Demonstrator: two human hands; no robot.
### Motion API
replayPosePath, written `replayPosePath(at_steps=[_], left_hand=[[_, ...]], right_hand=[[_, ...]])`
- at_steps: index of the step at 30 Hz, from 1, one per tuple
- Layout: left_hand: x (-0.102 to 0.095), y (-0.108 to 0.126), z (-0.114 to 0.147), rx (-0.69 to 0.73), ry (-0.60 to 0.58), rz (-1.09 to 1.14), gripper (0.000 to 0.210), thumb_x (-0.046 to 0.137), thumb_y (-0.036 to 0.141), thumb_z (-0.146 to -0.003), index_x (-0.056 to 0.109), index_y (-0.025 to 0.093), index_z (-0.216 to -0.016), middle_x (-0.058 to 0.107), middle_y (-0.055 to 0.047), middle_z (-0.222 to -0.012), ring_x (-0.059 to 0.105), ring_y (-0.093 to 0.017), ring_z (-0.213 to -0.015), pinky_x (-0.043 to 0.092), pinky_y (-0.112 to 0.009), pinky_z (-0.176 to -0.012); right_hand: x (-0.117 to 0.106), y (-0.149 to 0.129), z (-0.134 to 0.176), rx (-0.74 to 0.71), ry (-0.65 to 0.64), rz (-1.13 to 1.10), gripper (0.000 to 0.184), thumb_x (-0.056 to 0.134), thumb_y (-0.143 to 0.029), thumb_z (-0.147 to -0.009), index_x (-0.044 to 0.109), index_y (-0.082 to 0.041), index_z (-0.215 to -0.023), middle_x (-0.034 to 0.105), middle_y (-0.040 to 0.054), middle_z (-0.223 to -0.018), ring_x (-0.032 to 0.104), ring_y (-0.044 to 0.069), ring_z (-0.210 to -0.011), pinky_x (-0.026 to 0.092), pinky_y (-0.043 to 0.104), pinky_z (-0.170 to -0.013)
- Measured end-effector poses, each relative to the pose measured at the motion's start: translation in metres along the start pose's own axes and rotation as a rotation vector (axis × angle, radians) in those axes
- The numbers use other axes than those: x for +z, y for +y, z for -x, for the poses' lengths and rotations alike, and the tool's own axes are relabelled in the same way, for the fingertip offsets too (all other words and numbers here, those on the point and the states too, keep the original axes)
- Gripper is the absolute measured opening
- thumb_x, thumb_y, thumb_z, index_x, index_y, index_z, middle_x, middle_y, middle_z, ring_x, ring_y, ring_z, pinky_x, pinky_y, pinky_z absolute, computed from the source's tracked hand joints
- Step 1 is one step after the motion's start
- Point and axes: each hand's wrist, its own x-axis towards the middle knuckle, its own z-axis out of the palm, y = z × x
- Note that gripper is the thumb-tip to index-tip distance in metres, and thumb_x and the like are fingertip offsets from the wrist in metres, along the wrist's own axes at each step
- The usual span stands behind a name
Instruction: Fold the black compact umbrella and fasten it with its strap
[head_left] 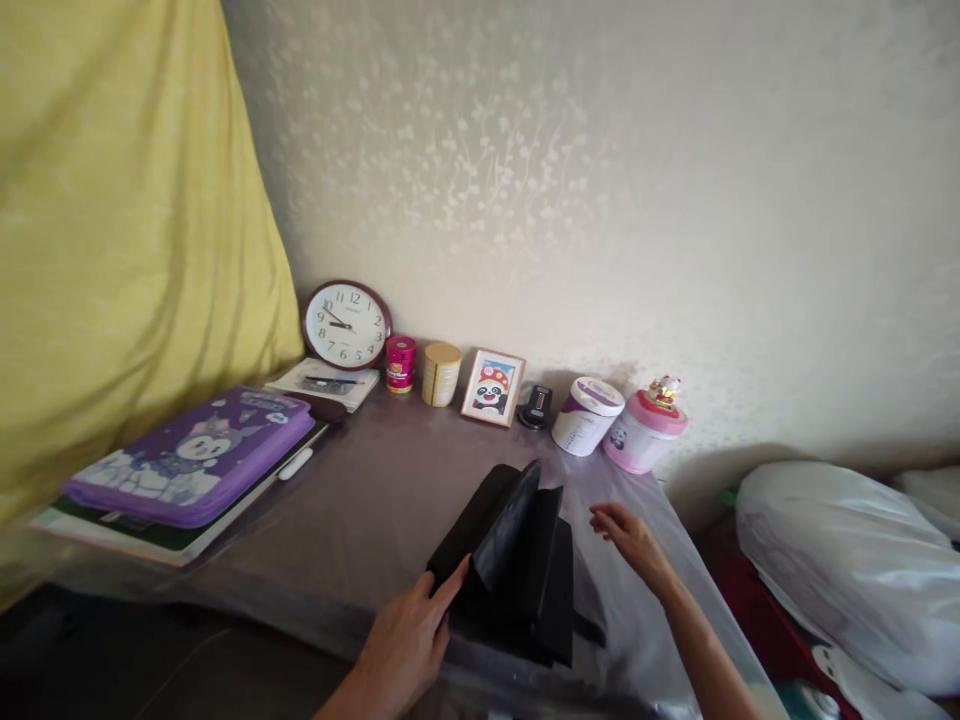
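A black folding case with several flaps or pockets (510, 560), much like a large wallet, stands partly fanned open near the table's front edge. My left hand (411, 635) grips its lower left side, the index finger laid along a flap and the other fingers curled beneath. To the right of the case, my right hand (628, 538) hovers apart from it, fingers loosely bent with nothing in them. A short black strap or tab (589, 628) sticks out at the case's lower right. What the flaps contain is hidden.
Along the wall stand a round clock (347, 325), a pink tin (400, 364), a yellow canister (442, 375), a framed panda picture (493, 388), a small black device (535, 407) and two tubs (588, 416). A purple zip case (195, 455) lies left. White bags (847, 560) bulge at right.
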Motion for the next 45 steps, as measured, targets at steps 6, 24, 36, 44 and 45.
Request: replayPosePath(at_steps=[6, 24, 36, 44, 45], left_hand=[[-0.002, 0.000, 0.000, -0.040, 0.004, 0.118, 0.063, 0.039, 0.018, -0.081, 0.021, 0.031, -0.140, 0.057, -0.008, -0.093, 0.057, -0.022, -0.077, 0.040, -0.032, -0.070], [-0.002, -0.007, 0.006, -0.076, -0.087, 0.149, 0.065, 0.039, 0.027, -0.084, 0.011, 0.026, -0.143, 0.058, -0.010, -0.104, 0.058, -0.023, -0.086, 0.041, -0.033, -0.077], [-0.015, -0.003, 0.002, -0.116, -0.128, -0.018, 0.050, 0.041, 0.031, -0.082, 0.037, 0.025, -0.132, 0.049, -0.010, -0.117, 0.057, -0.021, -0.094, 0.046, -0.033, -0.082], [-0.009, -0.001, 0.004, -0.067, 0.013, -0.017, 0.052, 0.047, 0.024, -0.077, 0.039, 0.030, -0.129, 0.045, -0.007, -0.115, 0.053, -0.020, -0.102, 0.046, -0.031, -0.085], [-0.007, -0.002, 0.005, -0.068, 0.020, -0.021, 0.052, 0.046, 0.024, -0.078, 0.039, 0.030, -0.129, 0.043, -0.008, -0.119, 0.052, -0.021, -0.104, 0.046, -0.032, -0.086]], right_hand=[[0.001, -0.063, -0.015, -0.197, -0.041, -0.167, 0.038, 0.055, -0.045, -0.076, 0.059, -0.020, -0.104, 0.062, 0.0068, -0.110, 0.055, 0.022, -0.106, 0.042, 0.036, -0.094], [0.023, -0.091, -0.056, -0.320, -0.438, -0.379, 0.038, 0.068, -0.036, -0.069, 0.060, -0.022, -0.104, 0.058, 0.0042, -0.112, 0.052, 0.020, -0.108, 0.036, 0.038, -0.097], [0.039, -0.095, -0.081, -0.313, -0.529, -0.474, 0.024, 0.065, -0.036, -0.074, 0.063, -0.018, -0.089, 0.065, 0.0033, -0.096, 0.058, 0.016, -0.090, 0.040, 0.031, -0.087], [0.062, -0.081, -0.102, -0.308, -0.450, -0.295, 0.030, 0.060, -0.048, -0.073, 0.057, -0.018, -0.075, 0.053, -0.0051, -0.066, 0.048, 0.010, -0.064, 0.039, 0.023, -0.067], [0.065, -0.081, -0.105, -0.333, -0.433, -0.272, 0.031, 0.058, -0.049, -0.074, 0.056, -0.018, -0.074, 0.051, -0.0053, -0.065, 0.047, 0.010, -0.063, 0.038, 0.023, -0.065]])
